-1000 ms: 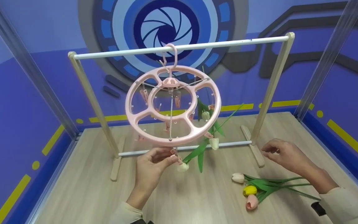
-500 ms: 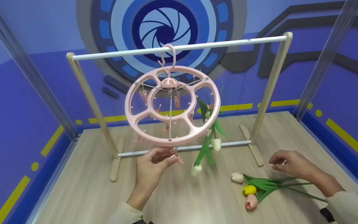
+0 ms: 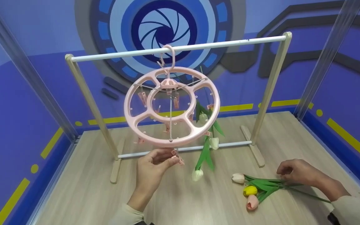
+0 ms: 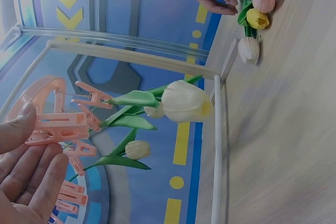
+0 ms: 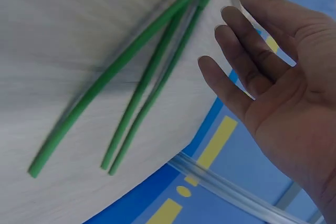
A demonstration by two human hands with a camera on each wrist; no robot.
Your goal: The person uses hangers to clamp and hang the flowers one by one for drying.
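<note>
In the head view my left hand (image 3: pixel 153 167) pinches a pink clothespin (image 4: pixel 59 128) between thumb and fingers, below the front rim of a round pink drying hanger (image 3: pixel 180 143). Three white tulips hang heads down at the hanger's right side: a low front one (image 3: pixel 197 175), a middle one (image 3: pixel 214 143) and a rear one (image 3: pixel 203 118). Over the green stems (image 5: pixel 142 87) of the tulips lying on the table is my right hand (image 3: pixel 302 172), its fingers loosely bent and holding nothing. Those tulips are whitish (image 3: pixel 238 178), yellow (image 3: pixel 250 190) and pink (image 3: pixel 252 202).
The hanger hooks over the white top bar (image 3: pixel 223 45) of a wooden-sided rack, which has a lower white bar (image 3: pixel 236 144) near the table (image 3: pixel 180 200). Several other pink clothespins (image 3: pixel 143 98) dangle from the ring. Purple-blue printed walls (image 3: pixel 52 72) enclose the back and sides.
The low front tulip has swung right, away from my left hand's clothespin. My right hand has moved right and down to the lying stems. The left hand keeps its place.
</note>
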